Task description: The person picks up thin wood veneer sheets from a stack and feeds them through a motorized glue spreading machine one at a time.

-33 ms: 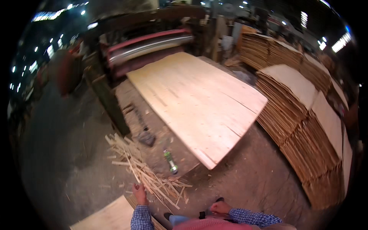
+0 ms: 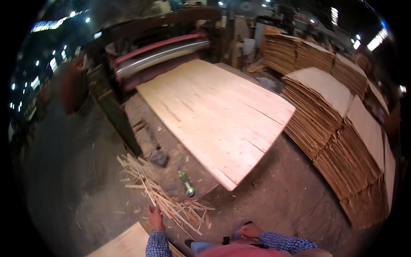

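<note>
Head view: left hand (image 2: 155,217) reaches the near end of a loose pile of wood strips (image 2: 165,195) on the floor; whether its fingers grip a strip cannot be told. Strips are thin, pale, splintered and crisscrossed. Right hand (image 2: 250,231) rests loosely curled at the waist, holding nothing visible. Beyond lie a green bottle (image 2: 186,183), a broad, smooth plywood sheet (image 2: 218,115) and ridged veneer stacks (image 2: 338,141).

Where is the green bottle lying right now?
In the head view, the green bottle lies on the floor left of centre, between the scattered wood strips and the large pale veneer sheet's near corner.
</note>
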Motion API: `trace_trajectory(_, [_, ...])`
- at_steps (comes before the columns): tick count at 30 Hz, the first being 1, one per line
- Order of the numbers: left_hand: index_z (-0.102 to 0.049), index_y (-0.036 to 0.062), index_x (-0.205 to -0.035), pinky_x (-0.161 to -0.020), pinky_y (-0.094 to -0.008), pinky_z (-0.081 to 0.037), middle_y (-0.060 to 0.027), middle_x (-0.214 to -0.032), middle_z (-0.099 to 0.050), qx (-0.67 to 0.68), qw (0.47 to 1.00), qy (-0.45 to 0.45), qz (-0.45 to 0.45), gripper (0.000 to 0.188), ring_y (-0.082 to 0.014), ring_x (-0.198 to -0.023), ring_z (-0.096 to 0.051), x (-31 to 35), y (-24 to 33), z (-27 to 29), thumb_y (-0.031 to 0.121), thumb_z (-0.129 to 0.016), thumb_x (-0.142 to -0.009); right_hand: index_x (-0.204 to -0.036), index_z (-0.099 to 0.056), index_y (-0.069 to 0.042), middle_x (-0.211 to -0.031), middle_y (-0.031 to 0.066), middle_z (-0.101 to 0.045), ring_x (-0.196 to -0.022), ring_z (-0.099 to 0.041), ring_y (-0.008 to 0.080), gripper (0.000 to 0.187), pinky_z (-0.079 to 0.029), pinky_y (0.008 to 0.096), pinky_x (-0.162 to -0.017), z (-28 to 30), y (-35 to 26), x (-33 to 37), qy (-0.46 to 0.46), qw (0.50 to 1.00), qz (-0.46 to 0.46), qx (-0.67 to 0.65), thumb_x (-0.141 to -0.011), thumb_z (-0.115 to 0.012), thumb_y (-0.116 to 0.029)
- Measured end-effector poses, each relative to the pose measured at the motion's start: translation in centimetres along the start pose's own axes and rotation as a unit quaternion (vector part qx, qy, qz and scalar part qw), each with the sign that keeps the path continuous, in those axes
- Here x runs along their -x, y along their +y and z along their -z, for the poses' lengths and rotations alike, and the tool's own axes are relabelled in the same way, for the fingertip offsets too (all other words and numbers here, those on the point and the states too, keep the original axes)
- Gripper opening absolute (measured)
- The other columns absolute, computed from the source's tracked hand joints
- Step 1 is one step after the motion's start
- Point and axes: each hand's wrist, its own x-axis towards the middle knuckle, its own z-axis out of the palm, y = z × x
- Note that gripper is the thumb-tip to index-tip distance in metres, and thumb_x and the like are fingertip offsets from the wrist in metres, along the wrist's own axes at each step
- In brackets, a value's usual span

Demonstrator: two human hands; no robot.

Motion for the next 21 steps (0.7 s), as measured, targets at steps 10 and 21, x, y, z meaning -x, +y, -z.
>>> trace_trajectory(10, [-0.057,0.0092,-0.121,-0.068,-0.0233,-0.047,0.0003,-0.105,-0.061,-0.053,0.975,-0.214,0.019,0.032,-0.0108,-0.089,-0.061,14.1,0.1,-28.8,0.023,-0.066,-0.093,-0.095,-0.069,-0.006,-0.079,0.0082,-0.068,-0.071,-0.064,0.0203,0.033,-0.052,0.0373,-0.071,17.2,12.8,-0.2,0.201,0.969,0.093,-0.109,-0.096,-0.055,-0.037])
trace_trajectory(21, [-0.059,-0.0046,-0.123,-0.095,-0.0302,-0.047,-0.0118,-0.118,-0.064,-0.070,0.951,-0.256,-0.157,0.037,-0.0199,-0.108,-0.059,7.7,-2.5,-74.2,0.017,-0.064,-0.092,-0.087,-0.066,-0.002,-0.070,0.0007,-0.060,-0.062,-0.054,0.0105,0.025,-0.044,0.0273,-0.057,43.4,16.4,-1.4,0.351,0.915,0.074,-0.186,-0.094,-0.056,-0.023])
